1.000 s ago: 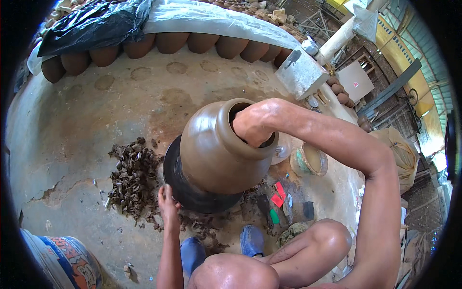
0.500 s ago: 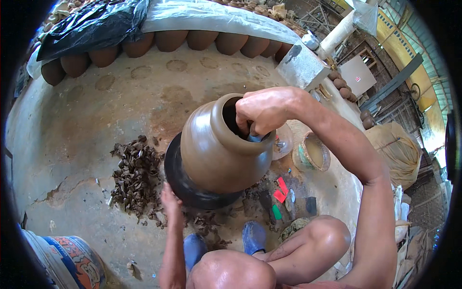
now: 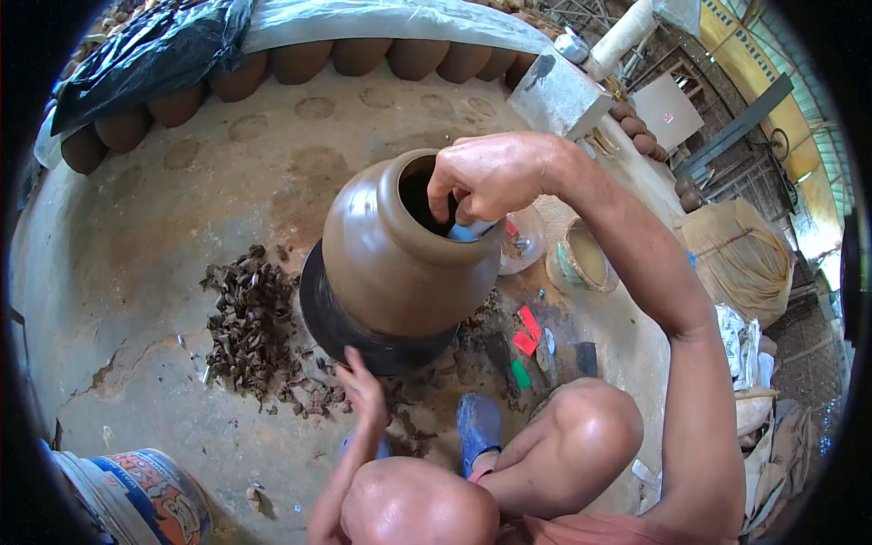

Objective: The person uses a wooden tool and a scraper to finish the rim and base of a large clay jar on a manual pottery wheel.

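The right hand [image 3: 490, 178] grips a light-blue piece [image 3: 465, 233] at the clay pot's [image 3: 400, 272] rim. The left hand [image 3: 364, 392], fingers extended, is by the black wheel's [image 3: 318, 309] near edge. Dark scraps [image 3: 250, 327] lie past the wheel's left edge.

Bold print on the bucket [image 3: 150, 500] at lower left, dark lettering on the yellow banner [image 3: 740, 74]

Right elbow [image 3: 694, 329] bent — right hand [image 3: 490, 177] arched downward, fingers [image 3: 440, 200] curled — left hand [image 3: 365, 389] low, loosely spread.
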Motion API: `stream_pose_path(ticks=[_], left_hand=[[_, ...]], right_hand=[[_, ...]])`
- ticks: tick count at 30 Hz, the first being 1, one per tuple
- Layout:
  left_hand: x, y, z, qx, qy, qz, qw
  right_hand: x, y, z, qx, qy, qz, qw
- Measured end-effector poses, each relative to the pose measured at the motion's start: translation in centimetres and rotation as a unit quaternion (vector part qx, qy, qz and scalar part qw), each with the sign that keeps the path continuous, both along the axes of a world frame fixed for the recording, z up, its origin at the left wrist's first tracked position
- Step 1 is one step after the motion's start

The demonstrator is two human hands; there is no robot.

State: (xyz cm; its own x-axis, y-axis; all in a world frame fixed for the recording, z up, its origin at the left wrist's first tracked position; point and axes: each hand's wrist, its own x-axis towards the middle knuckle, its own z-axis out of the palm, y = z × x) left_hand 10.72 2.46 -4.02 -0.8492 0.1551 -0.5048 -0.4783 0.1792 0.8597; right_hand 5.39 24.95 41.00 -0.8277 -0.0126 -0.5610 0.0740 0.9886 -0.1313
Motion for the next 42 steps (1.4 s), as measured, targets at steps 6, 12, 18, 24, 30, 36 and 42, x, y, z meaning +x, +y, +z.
stream_pose_path(ticks=[6, 12, 18, 24, 30, 36, 42], left_hand=[[0.3, -1.5, 5.8, 0.109, -0.141, -0.063, 0.982], [-7.8, 0.4, 3.8, 0.052, 0.047, -0.019, 0.997], [-8.3, -0.2, 3.7, 0.094, 0.031, -0.006, 0.995], [-7.7, -0.7, 2.3, 0.109, 0.02, -0.025, 0.994], [-7.6, -0.9, 5.4, 0.064, -0.057, -0.082, 0.993], [-11.5, -1.9, 2.8, 0.036, -0.052, -0.143, 0.988], [-14.6, -3.6, 2.6, 0.023, -0.099, -0.18, 0.978]], right_hand=[[-0.5, 0.5, -0.3, -0.007, 0.003, -0.018, 1.0], [1.2, 0.6, -0.1, -0.029, 0.106, 0.026, 0.994], [6.9, 1.7, 1.4, -0.035, 0.312, -0.118, 0.942], [18.7, 8.9, -10.1, -0.087, 0.422, -0.33, 0.84], [30.6, 9.5, -26.8, -0.05, 0.26, -0.475, 0.839], [34.2, 9.4, -34.1, -0.056, 0.325, -0.464, 0.822], [34.3, 8.1, -35.3, -0.018, 0.385, -0.506, 0.772]])
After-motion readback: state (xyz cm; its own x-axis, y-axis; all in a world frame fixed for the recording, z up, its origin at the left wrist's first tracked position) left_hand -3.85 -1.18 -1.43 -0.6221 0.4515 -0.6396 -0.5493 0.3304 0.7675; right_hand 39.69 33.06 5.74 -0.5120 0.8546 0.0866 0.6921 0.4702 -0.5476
